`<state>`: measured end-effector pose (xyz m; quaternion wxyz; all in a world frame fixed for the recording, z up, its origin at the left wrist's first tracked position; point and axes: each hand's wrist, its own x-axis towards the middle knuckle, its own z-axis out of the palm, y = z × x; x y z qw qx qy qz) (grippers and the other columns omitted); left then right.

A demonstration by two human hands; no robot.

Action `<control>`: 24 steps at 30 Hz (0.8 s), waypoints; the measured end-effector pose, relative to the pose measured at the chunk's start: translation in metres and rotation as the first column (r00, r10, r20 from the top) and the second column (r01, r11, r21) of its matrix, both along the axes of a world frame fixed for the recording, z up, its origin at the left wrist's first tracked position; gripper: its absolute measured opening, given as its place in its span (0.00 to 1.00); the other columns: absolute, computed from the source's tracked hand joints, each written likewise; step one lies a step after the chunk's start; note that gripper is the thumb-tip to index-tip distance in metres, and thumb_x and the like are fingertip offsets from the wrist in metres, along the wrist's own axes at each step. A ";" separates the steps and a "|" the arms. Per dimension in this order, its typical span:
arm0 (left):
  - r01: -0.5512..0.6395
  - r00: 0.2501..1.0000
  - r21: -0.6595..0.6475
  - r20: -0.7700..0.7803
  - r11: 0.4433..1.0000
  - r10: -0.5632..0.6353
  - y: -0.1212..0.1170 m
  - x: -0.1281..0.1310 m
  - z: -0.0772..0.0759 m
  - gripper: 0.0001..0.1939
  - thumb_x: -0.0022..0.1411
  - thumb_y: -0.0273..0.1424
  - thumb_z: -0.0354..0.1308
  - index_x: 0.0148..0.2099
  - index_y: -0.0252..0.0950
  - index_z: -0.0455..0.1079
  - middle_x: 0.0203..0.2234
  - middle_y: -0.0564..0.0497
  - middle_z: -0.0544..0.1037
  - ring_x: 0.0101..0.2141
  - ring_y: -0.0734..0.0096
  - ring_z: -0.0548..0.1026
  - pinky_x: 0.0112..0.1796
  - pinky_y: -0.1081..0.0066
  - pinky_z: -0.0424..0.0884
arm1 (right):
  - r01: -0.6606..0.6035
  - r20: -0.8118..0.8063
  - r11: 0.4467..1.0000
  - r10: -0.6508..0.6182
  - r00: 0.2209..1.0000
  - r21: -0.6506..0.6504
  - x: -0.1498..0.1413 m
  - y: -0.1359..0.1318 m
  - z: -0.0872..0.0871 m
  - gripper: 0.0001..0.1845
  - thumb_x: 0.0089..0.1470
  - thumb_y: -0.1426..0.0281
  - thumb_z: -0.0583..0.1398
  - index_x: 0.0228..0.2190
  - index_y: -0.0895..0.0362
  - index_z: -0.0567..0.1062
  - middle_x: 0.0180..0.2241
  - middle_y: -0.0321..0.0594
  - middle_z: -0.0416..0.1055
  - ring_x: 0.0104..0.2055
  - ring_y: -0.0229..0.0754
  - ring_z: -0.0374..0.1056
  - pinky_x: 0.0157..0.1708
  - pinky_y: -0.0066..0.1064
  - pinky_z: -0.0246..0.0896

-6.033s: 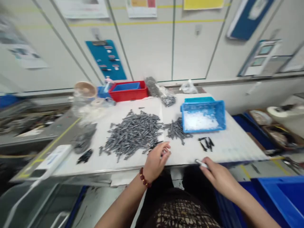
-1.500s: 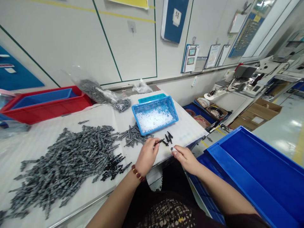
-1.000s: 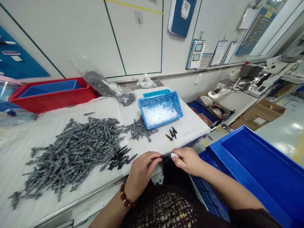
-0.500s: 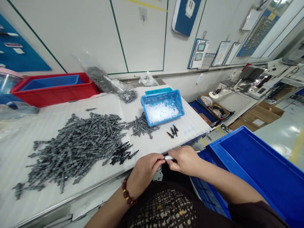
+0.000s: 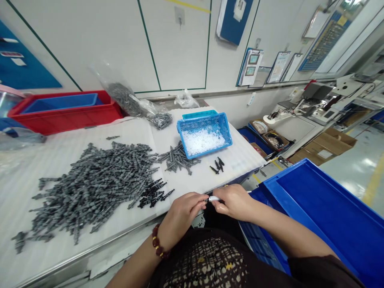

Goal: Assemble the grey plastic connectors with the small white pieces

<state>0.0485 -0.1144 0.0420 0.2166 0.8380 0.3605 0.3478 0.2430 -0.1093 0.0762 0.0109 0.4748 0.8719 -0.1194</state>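
My left hand (image 5: 189, 208) pinches a small black fitting (image 5: 207, 199), most of it covered by the fingers. Closed around a white pen-like tool (image 5: 214, 198) is my right hand (image 5: 232, 202), and the tool's tip meets the black part. Both hands are above the table's front edge. Left of them lies a small group of black fittings (image 5: 153, 194), beside a big heap of grey ribbed fittings (image 5: 99, 184). Several black pieces (image 5: 219, 165) rest just beyond my right hand. A blue bin (image 5: 205, 136) of small white rings stands tilted behind them, with more grey fittings (image 5: 177, 158) next to it.
At the back left sits a red crate (image 5: 66, 114) with a blue one inside. Clear bags of grey parts (image 5: 126, 98) lean by the wall. A large blue tray (image 5: 330, 212) is close on my right. Clipboards (image 5: 250, 68) hang from the wall.
The hands have drawn slightly apart, showing more of the black fitting between them. The view has shifted a little; the things on the table look unmoved.
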 end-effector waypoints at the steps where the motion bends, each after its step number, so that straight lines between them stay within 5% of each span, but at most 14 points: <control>1: 0.001 1.000 -0.011 -0.001 1.000 -0.001 0.000 0.000 0.000 0.10 0.64 0.28 0.49 0.42 0.35 0.72 0.30 0.49 0.79 0.30 0.72 0.76 0.34 0.75 0.73 | -0.001 -0.003 1.000 0.001 1.000 0.002 0.000 0.000 0.000 0.12 0.56 0.64 0.53 0.30 0.57 0.72 0.27 0.40 0.74 0.28 0.39 0.66 0.25 0.28 0.42; 13: 0.010 1.000 -0.099 0.002 0.995 -0.010 -0.002 0.001 0.000 0.10 0.63 0.26 0.50 0.41 0.37 0.71 0.30 0.50 0.78 0.29 0.73 0.76 0.33 0.75 0.72 | -0.014 -0.020 0.999 0.014 1.000 0.040 0.002 0.000 -0.007 0.11 0.54 0.65 0.54 0.27 0.57 0.72 0.26 0.39 0.74 0.26 0.38 0.66 0.24 0.29 0.39; 24: -0.014 1.000 -0.102 0.000 0.995 0.014 -0.004 0.001 -0.001 0.10 0.62 0.27 0.51 0.41 0.36 0.72 0.29 0.49 0.79 0.29 0.72 0.76 0.34 0.74 0.73 | 0.055 -0.023 0.996 -0.053 0.998 0.076 0.002 0.000 -0.013 0.20 0.55 0.56 0.53 0.26 0.57 0.73 0.23 0.40 0.73 0.26 0.39 0.66 0.23 0.29 0.38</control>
